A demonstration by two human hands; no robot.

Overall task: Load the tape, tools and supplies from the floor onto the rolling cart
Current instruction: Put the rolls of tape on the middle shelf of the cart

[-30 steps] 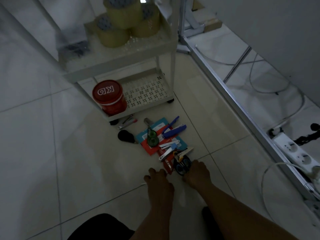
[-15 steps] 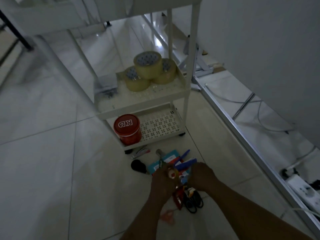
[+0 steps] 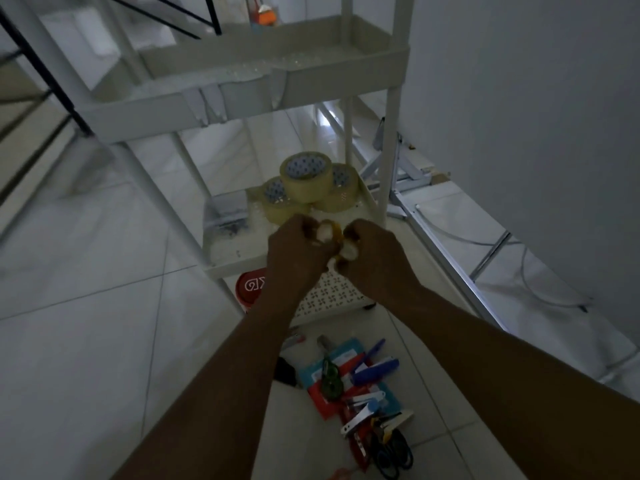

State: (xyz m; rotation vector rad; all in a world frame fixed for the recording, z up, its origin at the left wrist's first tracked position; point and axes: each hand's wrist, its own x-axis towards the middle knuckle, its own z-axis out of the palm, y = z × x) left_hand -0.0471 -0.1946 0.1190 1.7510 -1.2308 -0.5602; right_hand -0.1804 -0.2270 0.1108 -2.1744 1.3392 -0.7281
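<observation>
My left hand (image 3: 298,252) and my right hand (image 3: 372,252) are raised together in front of the cart's middle shelf (image 3: 225,251). Both are closed on small pale rolls of tape (image 3: 327,233) with yellowish rims; how many I cannot tell. Three big rolls of clear packing tape (image 3: 306,181) are stacked at the back of that shelf. A red tin (image 3: 247,289) stands on the bottom shelf. On the floor below my arms lies a pile of tools (image 3: 360,386): blue cutters, a green item, nail clippers, red and teal packets, black-handled scissors (image 3: 394,452).
The white rolling cart's top tray (image 3: 311,81) is near and above the hands. A metal rail (image 3: 450,258) and white cables (image 3: 540,285) run along the wall on the right. A grey box (image 3: 227,211) sits on the middle shelf's left. Black frame legs stand upper left.
Both hands left the floor pile, rose with the small tape rolls and now sit at the middle shelf. The view tilted up, showing the top tray.
</observation>
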